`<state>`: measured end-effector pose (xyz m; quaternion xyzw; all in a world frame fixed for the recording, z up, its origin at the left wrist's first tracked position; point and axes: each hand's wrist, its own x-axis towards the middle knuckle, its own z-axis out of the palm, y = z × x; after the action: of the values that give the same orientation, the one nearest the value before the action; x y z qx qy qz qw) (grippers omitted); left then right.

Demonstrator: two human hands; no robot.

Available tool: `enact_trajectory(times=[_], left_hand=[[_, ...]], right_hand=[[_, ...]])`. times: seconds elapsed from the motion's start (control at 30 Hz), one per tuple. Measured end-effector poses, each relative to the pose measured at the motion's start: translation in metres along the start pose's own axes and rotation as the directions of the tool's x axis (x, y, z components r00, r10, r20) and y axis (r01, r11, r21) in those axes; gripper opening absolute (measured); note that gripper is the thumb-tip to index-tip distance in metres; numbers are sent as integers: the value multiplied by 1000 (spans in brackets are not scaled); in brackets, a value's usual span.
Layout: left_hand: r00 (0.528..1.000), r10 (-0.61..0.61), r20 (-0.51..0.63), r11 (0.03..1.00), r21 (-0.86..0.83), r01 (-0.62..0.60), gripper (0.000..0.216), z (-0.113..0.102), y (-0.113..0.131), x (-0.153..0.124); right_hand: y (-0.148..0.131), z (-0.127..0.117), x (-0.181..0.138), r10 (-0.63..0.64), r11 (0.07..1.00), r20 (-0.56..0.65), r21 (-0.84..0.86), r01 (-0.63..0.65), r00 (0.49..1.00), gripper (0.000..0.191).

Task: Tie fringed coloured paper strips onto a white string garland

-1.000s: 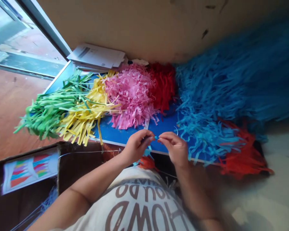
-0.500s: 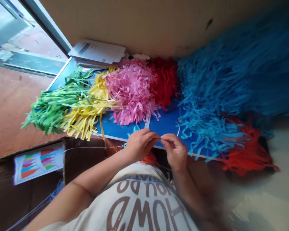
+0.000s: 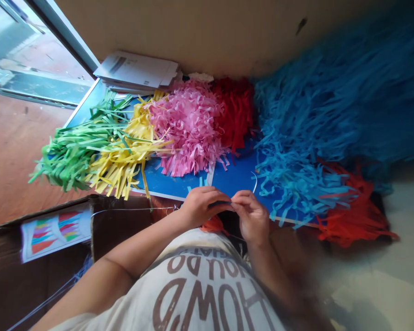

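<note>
My left hand [image 3: 203,207] and my right hand [image 3: 252,214] meet fingertip to fingertip at the table's front edge, both closed in a pinch. Light blue paper strips [image 3: 198,184] stick out beyond my left hand, which seems to hold them as a tassel. What lies between the fingertips is mostly hidden. A thin white string [image 3: 131,210] runs from the left to behind my left wrist. Under my hands hangs an orange paper tassel [image 3: 213,225], partly covered by my left hand.
On the blue table [image 3: 232,177] lie piles of green [image 3: 79,151], yellow [image 3: 120,163], pink [image 3: 189,128], red [image 3: 235,112], light blue [image 3: 296,151] and orange strips [image 3: 359,211]. Stacked papers [image 3: 138,69] lie at the back. A cardboard box [image 3: 124,230] with a bunting picture [image 3: 57,234] stands front left.
My hands stay together, with the fingertips shifted slightly. The light blue strips by my left hand have moved a little to the right. The view has tilted slightly.
</note>
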<state>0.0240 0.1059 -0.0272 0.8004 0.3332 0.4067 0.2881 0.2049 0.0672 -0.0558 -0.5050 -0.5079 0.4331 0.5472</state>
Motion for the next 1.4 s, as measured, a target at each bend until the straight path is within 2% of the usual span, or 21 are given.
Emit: enact_trajectory(times=[0.13, 0.2, 0.4, 0.63, 0.9, 1.1, 1.4], left_hand=[[1000, -10, 1, 1000, -21, 10, 9, -2, 2, 4], [999, -9, -38, 1000, 0, 9, 9, -2, 3, 4], [980, 128, -151, 985, 134, -108, 9, 4, 2, 5], [990, 79, -120, 984, 169, -58, 10, 8, 1, 3], [982, 46, -184, 990, 138, -21, 7, 13, -1, -1], [971, 91, -223, 991, 118, -66, 7, 12, -1, 1], [983, 65, -172, 978, 204, -29, 9, 11, -4, 0]], right_hand=[[-6, -3, 1, -36, 999, -22, 11, 36, 999, 7], [-10, -3, 0, -54, 997, -46, -57, 52, 997, 6], [-15, -1, -4, -213, 949, -101, -258, 181, 972, 6], [-18, 4, -5, -323, 870, -95, -422, 255, 942, 9], [-18, 4, -4, -370, 825, -45, -476, 305, 928, 12], [-21, 7, -2, -402, 815, -33, -468, 341, 915, 16], [-22, 7, -1, -419, 803, -23, -476, 358, 908, 20]])
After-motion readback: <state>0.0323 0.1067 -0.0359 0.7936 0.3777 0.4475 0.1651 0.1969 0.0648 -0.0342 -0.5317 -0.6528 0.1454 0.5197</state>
